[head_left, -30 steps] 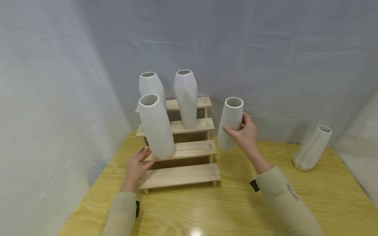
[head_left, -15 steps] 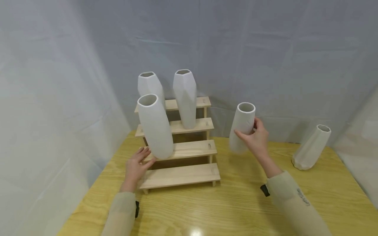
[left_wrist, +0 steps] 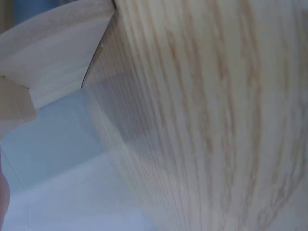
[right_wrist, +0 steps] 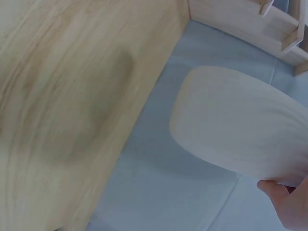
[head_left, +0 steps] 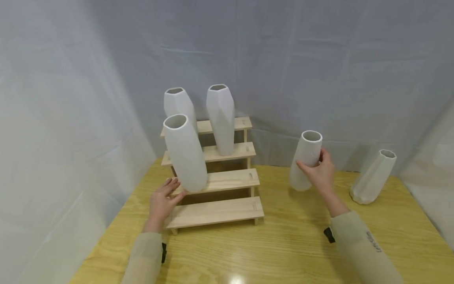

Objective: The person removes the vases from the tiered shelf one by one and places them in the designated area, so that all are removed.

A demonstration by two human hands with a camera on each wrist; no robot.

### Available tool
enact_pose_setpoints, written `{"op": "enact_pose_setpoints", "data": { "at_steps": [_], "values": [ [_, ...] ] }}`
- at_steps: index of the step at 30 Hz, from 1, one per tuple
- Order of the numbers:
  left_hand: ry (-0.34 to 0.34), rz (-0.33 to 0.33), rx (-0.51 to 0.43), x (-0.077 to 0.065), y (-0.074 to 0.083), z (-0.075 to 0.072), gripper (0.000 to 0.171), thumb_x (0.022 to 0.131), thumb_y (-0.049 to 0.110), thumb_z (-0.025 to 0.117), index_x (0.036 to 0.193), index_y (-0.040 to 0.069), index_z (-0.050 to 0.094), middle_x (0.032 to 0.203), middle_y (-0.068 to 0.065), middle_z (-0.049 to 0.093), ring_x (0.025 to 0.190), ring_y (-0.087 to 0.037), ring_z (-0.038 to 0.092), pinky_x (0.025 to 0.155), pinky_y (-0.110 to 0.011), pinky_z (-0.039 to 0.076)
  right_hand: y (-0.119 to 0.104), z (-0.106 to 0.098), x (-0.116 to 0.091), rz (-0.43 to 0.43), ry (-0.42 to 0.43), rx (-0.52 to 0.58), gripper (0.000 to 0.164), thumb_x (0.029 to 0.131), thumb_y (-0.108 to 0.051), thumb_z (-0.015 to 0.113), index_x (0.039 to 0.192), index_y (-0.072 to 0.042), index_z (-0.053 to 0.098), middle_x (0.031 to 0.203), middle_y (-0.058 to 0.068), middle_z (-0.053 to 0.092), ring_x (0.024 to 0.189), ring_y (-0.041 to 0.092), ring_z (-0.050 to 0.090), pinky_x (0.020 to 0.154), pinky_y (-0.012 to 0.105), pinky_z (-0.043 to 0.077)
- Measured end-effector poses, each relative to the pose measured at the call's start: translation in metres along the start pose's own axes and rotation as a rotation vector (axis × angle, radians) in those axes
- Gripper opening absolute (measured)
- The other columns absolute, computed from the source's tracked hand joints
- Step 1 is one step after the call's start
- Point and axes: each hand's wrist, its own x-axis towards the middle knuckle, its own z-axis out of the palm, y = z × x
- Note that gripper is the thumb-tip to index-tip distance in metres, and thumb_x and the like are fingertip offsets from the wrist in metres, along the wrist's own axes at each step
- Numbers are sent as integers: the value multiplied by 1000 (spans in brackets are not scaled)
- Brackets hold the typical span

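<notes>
My right hand [head_left: 320, 173] grips a smooth white round-mouthed vase [head_left: 306, 159] around its side, thumb in front and fingers behind. In the right wrist view the vase [right_wrist: 236, 122] hangs off the table surface, its base apart from the wood. My left hand [head_left: 162, 203] rests at the left end of the second-lowest step, fingers loosely spread, thumb and fingertips right at the base of a tall white vase [head_left: 186, 156]. That vase stands on the step of the wooden tiered stand [head_left: 216, 213]. The left wrist view shows mostly table and a bit of finger [left_wrist: 3, 195].
Two faceted white vases, a left one [head_left: 179, 104] and a right one [head_left: 221, 118], stand on the stand's upper steps. A ribbed white vase [head_left: 372, 177] stands at the right of the wooden table [head_left: 283, 252]. Pale sheeting [head_left: 319, 79] encloses the back and sides.
My right hand has carried its vase to the right and lower, away from the stand and toward the ribbed vase. The left hand has stayed in place.
</notes>
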Motion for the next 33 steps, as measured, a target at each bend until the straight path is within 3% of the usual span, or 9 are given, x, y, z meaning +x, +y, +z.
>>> {"op": "enact_pose_setpoints", "data": {
  "at_steps": [6,14,33],
  "values": [
    [1,1,-8,-1,2,-1,42,66,21,77,100,-1,66,110,-12,60,110,-32,49,88,-47,41,20,-9,2,59,39,3,68,68,-12,76,120,9,39,115,26,48,104,34,47,87,47,40],
    [-2,-6,-2,-1,2,-1,42,66,22,77,101,0,66,111,-11,60,110,-31,49,88,-47,41,42,-24,3,72,88,-34,66,67,-12,75,118,10,39,112,27,48,103,35,46,87,48,39],
    [-28,-25,3,1,4,-3,42,67,22,77,101,0,66,113,-11,59,111,-31,48,88,-48,40,67,-53,2,127,183,-115,65,69,-13,73,119,10,41,111,27,49,101,38,47,86,48,39]
  ]
}}
